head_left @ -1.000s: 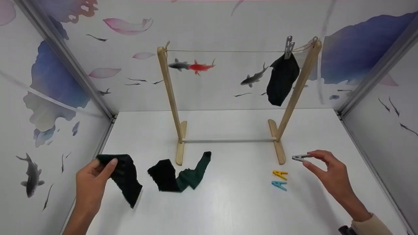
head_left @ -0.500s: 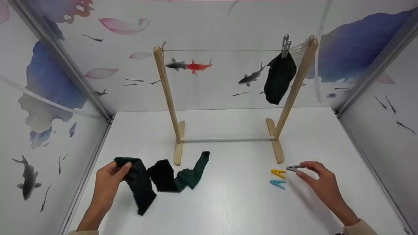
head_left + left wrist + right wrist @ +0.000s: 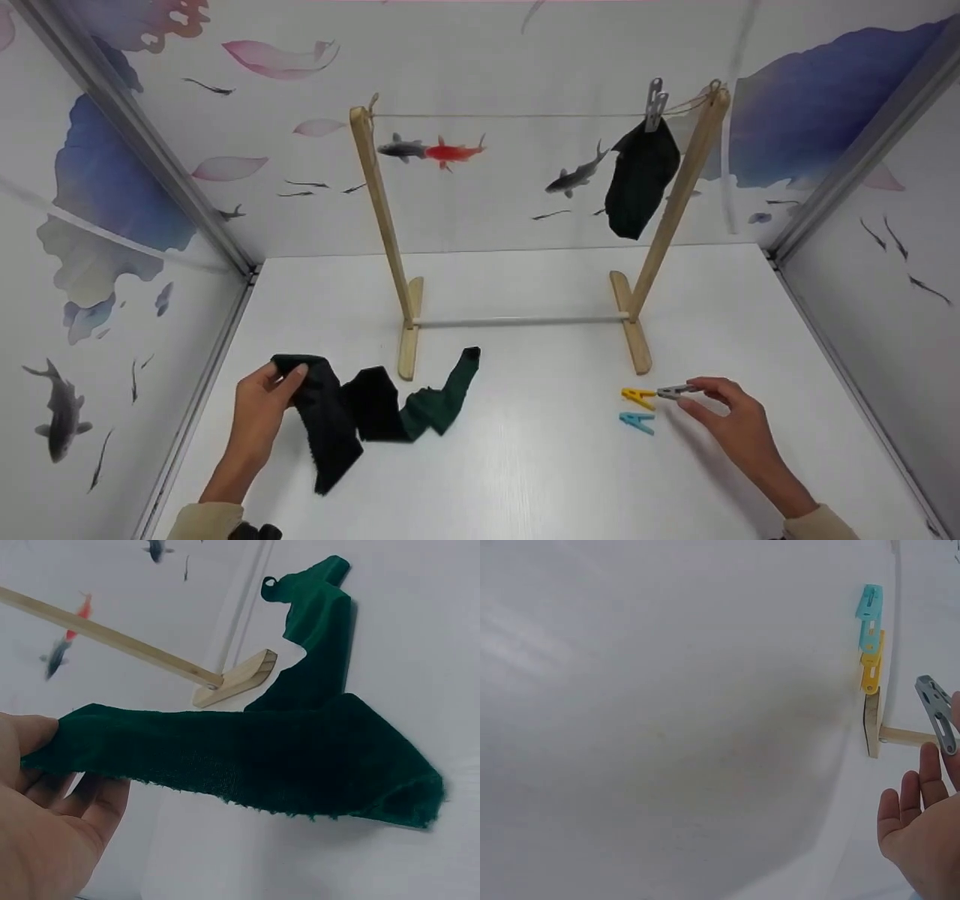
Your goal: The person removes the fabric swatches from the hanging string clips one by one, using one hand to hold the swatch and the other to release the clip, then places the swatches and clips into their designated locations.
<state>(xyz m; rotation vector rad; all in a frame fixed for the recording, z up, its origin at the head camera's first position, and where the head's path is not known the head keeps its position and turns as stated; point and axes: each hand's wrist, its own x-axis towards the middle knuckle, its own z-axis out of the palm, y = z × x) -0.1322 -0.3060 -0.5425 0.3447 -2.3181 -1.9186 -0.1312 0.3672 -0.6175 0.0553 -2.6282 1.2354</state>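
My left hand (image 3: 261, 409) pinches the upper end of a dark green, velvety cloth strip (image 3: 330, 427) between thumb and fingers. The strip hangs down, and its frayed edge shows in the left wrist view. A second green cloth strip (image 3: 439, 405) lies crumpled on the table, overlapped by the held one in the left wrist view. At the right, my right hand (image 3: 739, 420) holds a grey clothespin (image 3: 936, 712) between thumb and fingertips, above the table. A yellow clothespin (image 3: 637, 397) and a blue clothespin (image 3: 637, 422) lie just left of that hand.
A wooden drying rack (image 3: 384, 225) stands toward the back, with a string (image 3: 510, 115) between its posts. Near the right post, a grey clothespin (image 3: 655, 106) holds a dark cloth (image 3: 643, 184) on the string. Printed walls (image 3: 450, 210) surround the white table (image 3: 540, 465).
My left hand has carried the cloth strip to the right, closer to the one on the table. My right hand has moved left and toward me, bringing the clothespin near the yellow one.
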